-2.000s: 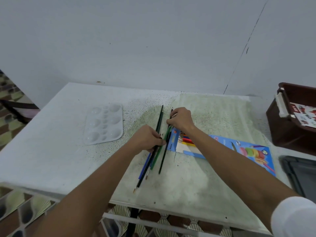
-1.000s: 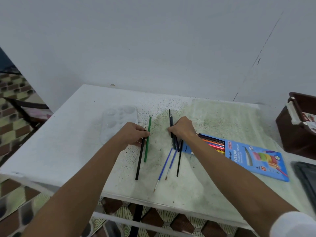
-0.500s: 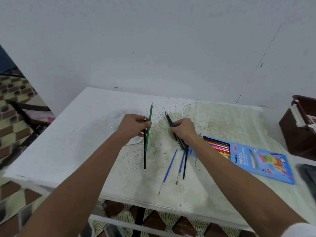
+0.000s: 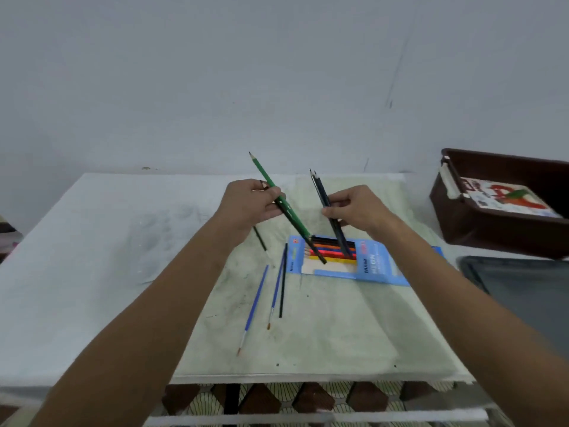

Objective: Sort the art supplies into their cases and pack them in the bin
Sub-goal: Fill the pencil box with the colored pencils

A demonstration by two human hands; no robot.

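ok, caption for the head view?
Left hand holds a green pencil, right hand dark pencils, above the pencil box.

We see the left hand (image 4: 246, 204) gripping a green pencil (image 4: 278, 198) and the right hand (image 4: 354, 208) pinching dark pencils (image 4: 328, 208), both raised over the blue pencil case (image 4: 372, 266). Three brushes (image 4: 271, 291) lie on the bench (image 4: 92, 241); a brown bin (image 4: 480, 229) sits far right.

You see flat, dim, even light with a grey-blue cast. The forearms drop faint, soft shadows on the surface (image 4: 92, 272). Its left edge is washed out and hazy, and wide-angle distortion bends its near edge.
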